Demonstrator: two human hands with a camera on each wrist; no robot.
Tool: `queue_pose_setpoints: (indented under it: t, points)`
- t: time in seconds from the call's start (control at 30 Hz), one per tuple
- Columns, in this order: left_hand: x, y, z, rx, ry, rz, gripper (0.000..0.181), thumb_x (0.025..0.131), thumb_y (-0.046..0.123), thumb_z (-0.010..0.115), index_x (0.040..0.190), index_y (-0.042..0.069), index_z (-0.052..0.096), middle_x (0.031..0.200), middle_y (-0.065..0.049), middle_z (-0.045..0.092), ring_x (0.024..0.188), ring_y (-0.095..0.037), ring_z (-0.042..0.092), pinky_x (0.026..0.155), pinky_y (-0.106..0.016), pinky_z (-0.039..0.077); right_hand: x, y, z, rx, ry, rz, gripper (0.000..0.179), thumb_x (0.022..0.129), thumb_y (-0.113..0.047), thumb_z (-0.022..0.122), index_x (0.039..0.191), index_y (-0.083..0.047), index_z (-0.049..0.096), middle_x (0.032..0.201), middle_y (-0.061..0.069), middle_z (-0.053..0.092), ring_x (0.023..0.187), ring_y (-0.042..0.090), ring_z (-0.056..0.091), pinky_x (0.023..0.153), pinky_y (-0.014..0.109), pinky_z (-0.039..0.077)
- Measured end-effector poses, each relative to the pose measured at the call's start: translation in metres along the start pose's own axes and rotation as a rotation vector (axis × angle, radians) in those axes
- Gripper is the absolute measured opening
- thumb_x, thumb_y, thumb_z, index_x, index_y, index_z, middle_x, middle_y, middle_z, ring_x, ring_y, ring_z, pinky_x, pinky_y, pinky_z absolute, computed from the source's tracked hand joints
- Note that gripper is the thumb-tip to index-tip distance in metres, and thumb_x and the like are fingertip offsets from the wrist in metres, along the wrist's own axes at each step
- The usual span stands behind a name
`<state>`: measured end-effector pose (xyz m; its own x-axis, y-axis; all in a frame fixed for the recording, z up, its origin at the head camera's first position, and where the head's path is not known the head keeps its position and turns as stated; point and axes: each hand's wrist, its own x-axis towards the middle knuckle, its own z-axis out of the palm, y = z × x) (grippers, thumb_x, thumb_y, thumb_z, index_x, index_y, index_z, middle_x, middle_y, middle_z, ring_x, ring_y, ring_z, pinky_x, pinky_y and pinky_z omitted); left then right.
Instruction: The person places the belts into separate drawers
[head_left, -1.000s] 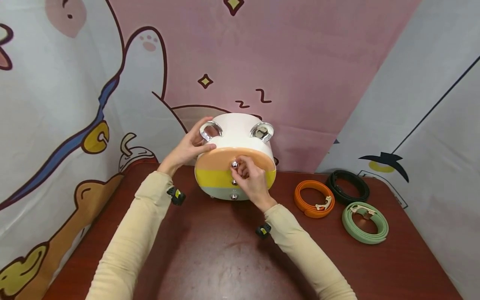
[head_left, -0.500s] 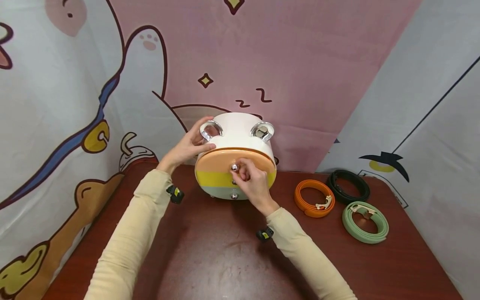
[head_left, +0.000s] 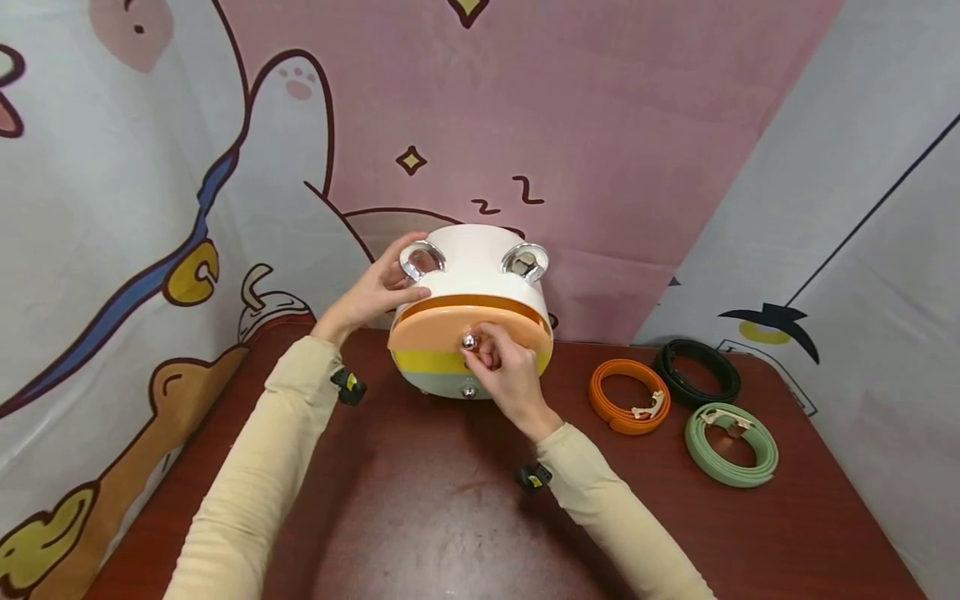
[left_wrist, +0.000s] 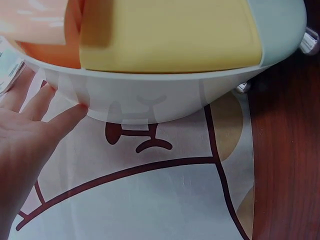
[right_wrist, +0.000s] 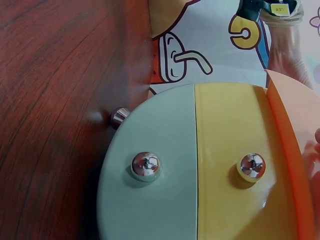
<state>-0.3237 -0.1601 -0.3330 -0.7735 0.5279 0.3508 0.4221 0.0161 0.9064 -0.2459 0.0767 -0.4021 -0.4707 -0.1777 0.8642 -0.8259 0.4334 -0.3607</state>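
A white rounded drawer box [head_left: 480,262] with two silver ring ears stands at the back of the table. Its front has a peach top drawer [head_left: 427,327], a yellow drawer [right_wrist: 220,200] and a pale green drawer [right_wrist: 165,210], with silver knobs. My right hand [head_left: 512,367] pinches the top drawer's knob [head_left: 469,342]; that drawer sticks out, its orange inside [head_left: 480,301] showing along the top. My left hand [head_left: 372,296] rests against the box's upper left side near the ring ear [head_left: 422,260], thumb at the top front edge, fingers fairly straight in the left wrist view.
Right of the box lie three coiled belts: an orange belt [head_left: 611,412], a black belt [head_left: 723,371] and a green belt [head_left: 705,458]. A cartoon-printed cloth [head_left: 585,125] hangs close behind and around the dark red table [head_left: 420,517].
My right hand has drawn the knob toward me, and the top drawer has come from shut to partly open. My left hand has stayed on the box.
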Motion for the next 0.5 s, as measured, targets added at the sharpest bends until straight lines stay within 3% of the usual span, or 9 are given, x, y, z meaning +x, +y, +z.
queue_pose_setpoints:
  t: [0.17,0.33,0.5]
  points:
    - [-0.0007,0.0003,-0.0016,0.006,0.005,-0.016,0.077,0.091,-0.003,0.063,0.152,0.023,0.023,0.118,-0.020,0.055,0.089,-0.024,0.061,0.077,-0.032,0.051,0.0009,-0.0023,-0.0029,-0.010,-0.026,-0.010,0.033,0.075,-0.002,0.082,0.102,-0.002,0.061,0.065,0.000,0.051,0.056,0.010,0.049,0.050,0.021,0.040]
    - [0.0000,-0.0006,-0.0021,0.012,0.001,-0.009,0.077,0.091,-0.002,0.064,0.153,0.019,0.023,0.105,-0.019,0.058,0.075,-0.020,0.058,0.068,-0.029,0.051,0.0026,-0.0047,-0.0071,-0.026,-0.047,-0.041,0.036,0.073,-0.001,0.084,0.102,-0.001,0.062,0.065,0.000,0.052,0.055,0.010,0.049,0.050,0.021,0.040]
    - [0.0002,-0.0013,-0.0024,0.011,-0.003,-0.013,0.077,0.091,-0.002,0.064,0.153,0.017,0.022,0.101,-0.019,0.059,0.073,-0.019,0.058,0.065,-0.028,0.050,0.0013,-0.0065,-0.0091,-0.027,-0.057,-0.056,0.036,0.072,-0.001,0.084,0.101,-0.001,0.062,0.065,0.000,0.051,0.055,0.010,0.048,0.051,0.021,0.041]
